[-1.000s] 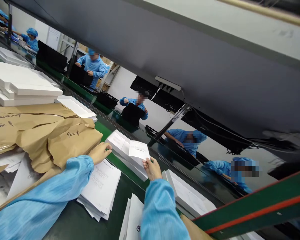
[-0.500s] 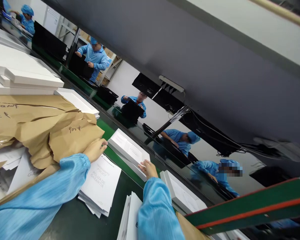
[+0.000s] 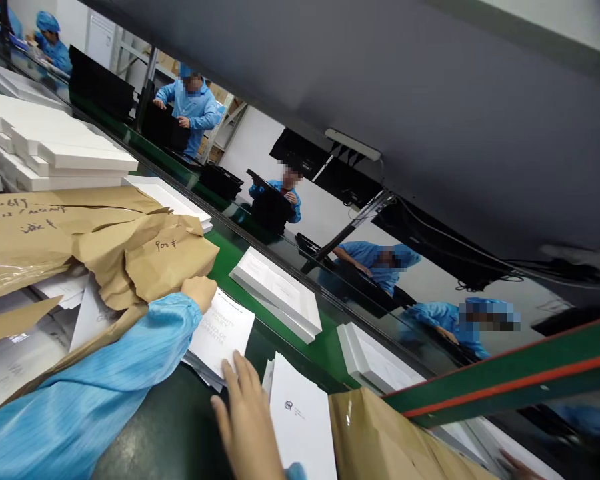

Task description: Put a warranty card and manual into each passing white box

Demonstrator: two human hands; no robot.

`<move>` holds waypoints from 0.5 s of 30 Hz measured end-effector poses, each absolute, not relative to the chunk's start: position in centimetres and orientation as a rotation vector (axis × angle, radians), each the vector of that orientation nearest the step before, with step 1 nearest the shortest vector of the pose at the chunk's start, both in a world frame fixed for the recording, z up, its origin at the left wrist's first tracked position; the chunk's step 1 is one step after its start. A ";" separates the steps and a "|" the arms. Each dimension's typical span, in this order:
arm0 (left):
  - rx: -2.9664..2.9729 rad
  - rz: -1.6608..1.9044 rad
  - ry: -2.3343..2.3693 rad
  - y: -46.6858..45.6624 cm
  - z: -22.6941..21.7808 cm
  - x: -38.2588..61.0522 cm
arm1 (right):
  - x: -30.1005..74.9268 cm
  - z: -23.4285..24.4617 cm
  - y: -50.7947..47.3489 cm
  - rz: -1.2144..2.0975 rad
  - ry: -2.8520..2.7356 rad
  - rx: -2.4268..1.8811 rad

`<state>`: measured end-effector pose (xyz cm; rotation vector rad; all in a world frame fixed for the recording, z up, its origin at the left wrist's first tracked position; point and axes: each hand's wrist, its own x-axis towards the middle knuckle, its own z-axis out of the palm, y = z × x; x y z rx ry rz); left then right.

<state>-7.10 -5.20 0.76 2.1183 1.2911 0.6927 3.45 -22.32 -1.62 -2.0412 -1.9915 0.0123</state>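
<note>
My left hand (image 3: 200, 292) is closed, its fingers curled at the upper left edge of a stack of white warranty booklets (image 3: 224, 333); what it grips, if anything, is hidden. My right hand (image 3: 247, 417) reaches up from the bottom with fingers stretched and apart, open. Its fingertips are near the lower right corner of those booklets; contact is unclear. To its right lies another stack of white leaflets (image 3: 300, 417) with a small dark logo. Beyond both hands, a white open box (image 3: 280, 293) with printed papers inside lies on the green belt.
Torn brown paper packets (image 3: 170, 257) of leaflets lie left, beside stacked white boxes (image 3: 80, 143). A brown packet (image 3: 375, 433) and a green-red bar (image 3: 510, 367) are at right. Another white box (image 3: 375, 363) sits on the belt (image 3: 233, 243). Several co-workers in blue handle black panels opposite.
My right hand has left the white box and drawn back toward the booklets. My left hand has curled closed at the booklet stack. The view has shifted slightly.
</note>
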 end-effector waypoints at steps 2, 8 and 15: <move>2.216 0.609 1.368 -6.0 1.2 -7.0 | 1.9 -2.6 -22.8 -0.099 -1.990 -2.174; 2.449 0.567 1.352 -7.4 2.8 -7.3 | 1.0 -2.9 -23.0 -0.195 -1.947 -2.265; 2.546 0.410 1.057 -8.5 4.1 -7.6 | 1.4 -2.0 -23.9 -0.112 -1.924 -2.138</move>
